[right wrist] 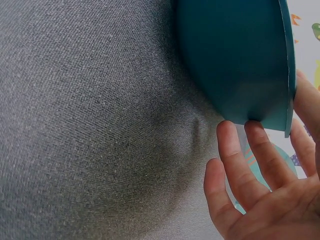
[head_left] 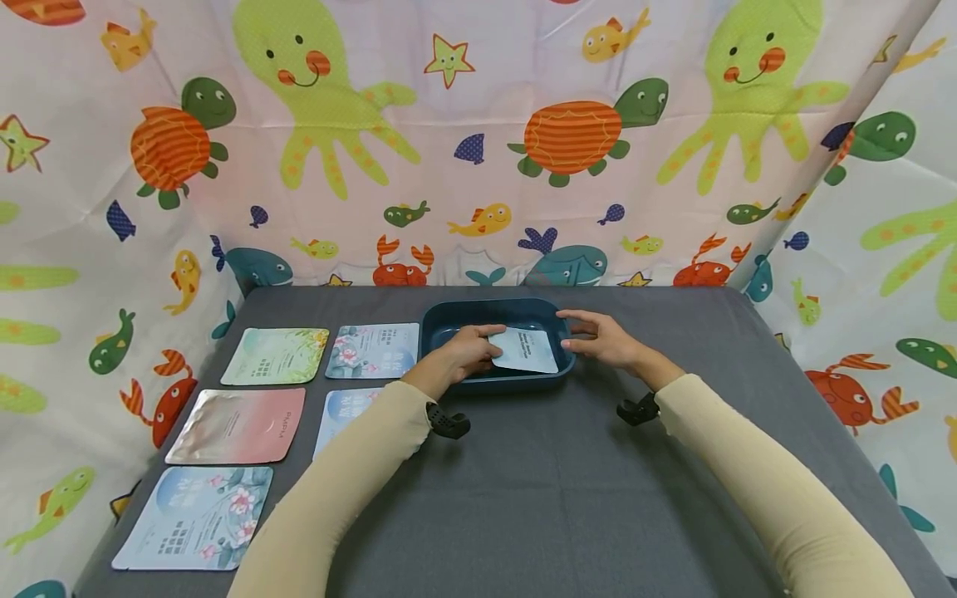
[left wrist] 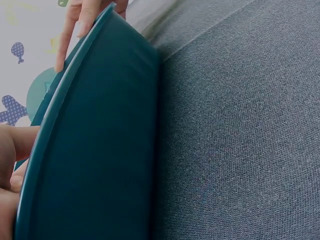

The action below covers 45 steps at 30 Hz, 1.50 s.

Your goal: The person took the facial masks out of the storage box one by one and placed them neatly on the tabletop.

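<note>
A dark teal basin (head_left: pixel 493 386) sits on the grey cloth near the back of the table. My left hand (head_left: pixel 467 353) reaches over its near rim and pinches the left edge of a pale blue sheet mask packet (head_left: pixel 526 350). That packet lies slanted within the basin's outline, dark print facing up. At the basin's right end is my right hand (head_left: pixel 607 339), fingers extended. In the right wrist view its fingertips (right wrist: pixel 257 127) meet the outer end wall, while the thumb reaches over the rim. From the left wrist, the basin's side wall (left wrist: pixel 100 130) hides the packet.
Left of the basin lie more flat packets: a green one (head_left: pixel 275 357), a pink one (head_left: pixel 235 426), a large blue floral one (head_left: pixel 193 519), another floral one (head_left: pixel 374 350), and one partly under the left sleeve (head_left: pixel 344 411). A printed curtain (head_left: pixel 449 124) encloses the table's back and sides.
</note>
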Motion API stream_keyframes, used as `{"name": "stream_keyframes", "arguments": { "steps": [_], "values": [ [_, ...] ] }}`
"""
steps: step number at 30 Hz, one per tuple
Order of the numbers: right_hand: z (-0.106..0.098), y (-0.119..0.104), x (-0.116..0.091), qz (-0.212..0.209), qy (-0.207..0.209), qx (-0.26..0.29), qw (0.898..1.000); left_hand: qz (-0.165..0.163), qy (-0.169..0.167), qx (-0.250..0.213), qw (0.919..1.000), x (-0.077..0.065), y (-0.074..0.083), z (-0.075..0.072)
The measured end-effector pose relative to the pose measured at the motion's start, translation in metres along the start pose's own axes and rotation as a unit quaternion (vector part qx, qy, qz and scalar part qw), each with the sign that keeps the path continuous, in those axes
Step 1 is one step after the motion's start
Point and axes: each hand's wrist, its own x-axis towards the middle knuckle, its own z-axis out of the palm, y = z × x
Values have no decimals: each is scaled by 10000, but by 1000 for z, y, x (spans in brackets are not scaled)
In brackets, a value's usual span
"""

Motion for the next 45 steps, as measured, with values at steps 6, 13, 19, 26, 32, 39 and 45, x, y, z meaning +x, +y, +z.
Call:
{"name": "stream_keyframes", "arguments": {
  "steps": [6, 13, 19, 26, 32, 39, 45],
  "values": [
    [2, -1, 1, -20, -4, -29, 10000, 210, 169, -120, 9996, -2, 1, -2],
    [2, -1, 1, 28, 74, -50, 10000, 450, 300, -90, 9985, -6, 6, -8],
    [2, 0, 1, -2, 74, -48, 10000, 597, 316, 16, 9977, -16, 10, -14],
    [2, -2, 0, 52, 59, 1, 10000, 773, 209, 3, 9968, -29, 12, -24],
    [0, -4, 1, 61, 80, 61, 9999, 907, 261, 68, 9955, -41, 17, -38],
    [1, -4, 2, 162, 54, 149, 9997, 952, 193, 273, 9949, -57, 20, -50],
    [2, -1, -3, 95, 118, 135, 9998, 1001, 169, 360, 9942, -71, 17, -58]
  ]
}}
